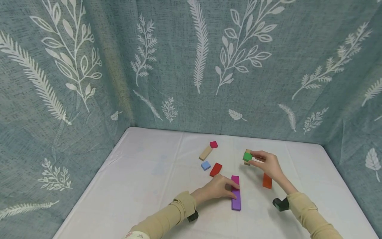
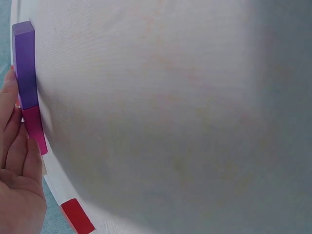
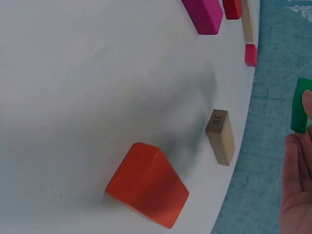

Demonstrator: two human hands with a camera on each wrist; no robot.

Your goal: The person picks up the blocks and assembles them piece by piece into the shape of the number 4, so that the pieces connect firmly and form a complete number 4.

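My left hand (image 1: 217, 188) touches two bars laid end to end, the purple block (image 1: 236, 203) nearer me and the magenta block (image 1: 235, 180) beyond it. Its thumb is at the purple one and its fingers at the magenta one, near their joint. Between thumb and fingers, my right hand (image 1: 268, 165) pinches a green block (image 1: 247, 157), seen raised off the table in the right wrist view. From the head, the green block partly covers a plain wooden block (image 3: 222, 139). An orange block (image 1: 267, 181) lies below the right hand, partly hidden by it.
Left of the magenta block lie a red block (image 1: 216, 169), a light blue block (image 1: 206, 165), a wooden block (image 1: 205, 153) and a small crimson block (image 1: 213, 144). Dark wrist devices (image 1: 281, 204) show by the sleeves. A patterned curtain (image 1: 191, 66) borders the white table (image 1: 155, 156).
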